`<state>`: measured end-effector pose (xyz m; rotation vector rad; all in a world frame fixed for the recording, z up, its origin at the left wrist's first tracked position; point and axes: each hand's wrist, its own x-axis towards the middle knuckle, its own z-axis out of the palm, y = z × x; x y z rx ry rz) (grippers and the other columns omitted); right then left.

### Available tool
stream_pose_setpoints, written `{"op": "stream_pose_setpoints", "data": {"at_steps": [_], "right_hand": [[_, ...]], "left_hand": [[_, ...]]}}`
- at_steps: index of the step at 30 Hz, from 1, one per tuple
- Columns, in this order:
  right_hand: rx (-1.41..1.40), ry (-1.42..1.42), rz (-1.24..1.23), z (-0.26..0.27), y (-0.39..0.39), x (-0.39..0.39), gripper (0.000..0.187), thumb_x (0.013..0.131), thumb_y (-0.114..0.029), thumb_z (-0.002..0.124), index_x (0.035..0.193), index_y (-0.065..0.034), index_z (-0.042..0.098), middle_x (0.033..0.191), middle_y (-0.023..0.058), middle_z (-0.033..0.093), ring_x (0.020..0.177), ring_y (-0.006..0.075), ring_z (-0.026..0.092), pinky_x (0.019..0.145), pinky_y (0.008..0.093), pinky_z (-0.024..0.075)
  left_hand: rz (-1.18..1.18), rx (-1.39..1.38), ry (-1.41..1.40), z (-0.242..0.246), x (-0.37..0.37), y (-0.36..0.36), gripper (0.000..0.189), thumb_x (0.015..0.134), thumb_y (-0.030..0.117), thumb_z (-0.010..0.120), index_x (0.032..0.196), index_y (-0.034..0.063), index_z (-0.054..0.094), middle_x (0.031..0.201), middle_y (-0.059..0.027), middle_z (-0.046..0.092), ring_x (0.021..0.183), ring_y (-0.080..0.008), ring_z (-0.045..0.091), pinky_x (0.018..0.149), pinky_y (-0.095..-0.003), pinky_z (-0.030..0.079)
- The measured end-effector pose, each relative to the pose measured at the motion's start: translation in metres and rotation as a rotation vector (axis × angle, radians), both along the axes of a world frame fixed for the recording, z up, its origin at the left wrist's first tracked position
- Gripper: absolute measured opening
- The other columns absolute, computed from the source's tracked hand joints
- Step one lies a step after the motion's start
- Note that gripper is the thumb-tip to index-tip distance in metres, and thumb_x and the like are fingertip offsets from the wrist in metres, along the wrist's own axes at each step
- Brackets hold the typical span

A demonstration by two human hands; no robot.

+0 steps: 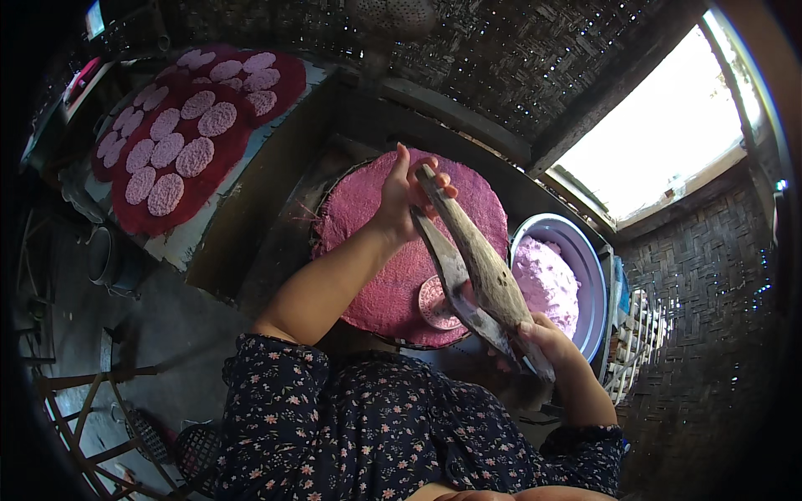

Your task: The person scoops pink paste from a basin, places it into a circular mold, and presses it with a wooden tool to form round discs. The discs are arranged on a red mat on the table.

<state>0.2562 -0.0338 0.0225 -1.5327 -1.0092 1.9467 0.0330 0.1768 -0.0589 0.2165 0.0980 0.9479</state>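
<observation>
A two-armed wooden press (481, 257) slants across the view before me, its long weathered arms spread a little apart. My left hand (410, 194) is at the upper end, fingers curled behind the arms and thumb raised. Around the lower end my right hand (546, 341) is closed, the far fingers partly hidden. Beneath the press lies a round tray covered with pink cloth (369, 263). On that cloth, near its front edge, is a round patterned piece (432, 307), partly covered by the press. A basin (592, 288) right of it holds a mound of pale pink dough (542, 282).
Dark red cloths (232, 160) at the left carry several pale pink textured discs (194, 156) on a raised surface. A bucket (113, 260) stands on the floor, left. Wooden framing (94, 407) and plastic baskets (197, 454) are at lower left. A woven wall (695, 351) bounds the right.
</observation>
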Motion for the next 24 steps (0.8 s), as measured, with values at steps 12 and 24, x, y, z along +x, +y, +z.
{"op": "stream_pose_setpoints", "data": {"at_steps": [12,24], "right_hand": [[-0.023,-0.117,-0.042,0.019,-0.01,0.001,0.069,0.074,-0.045,0.067,0.113,0.0097,0.051,0.088,0.0181,0.064,0.071,0.0233,0.065,0.062,0.0325,0.055],[0.51,0.152,-0.084,0.002,0.021,-0.042,0.087,0.08,-0.046,0.062,0.141,0.0008,0.021,0.129,0.0148,0.043,0.118,0.0197,0.042,0.094,0.0353,0.039]], "left_hand": [[-0.005,-0.078,-0.027,-0.009,0.016,-0.009,0.059,0.087,0.067,0.032,0.093,0.0122,0.05,0.072,-0.0081,0.056,0.069,-0.0264,0.062,0.063,-0.0356,0.048],[-0.028,1.225,1.159,0.006,-0.031,-0.062,0.063,0.077,0.034,0.071,0.127,0.0036,0.048,0.127,-0.0138,0.051,0.117,-0.0238,0.05,0.096,-0.0388,0.042]]}}
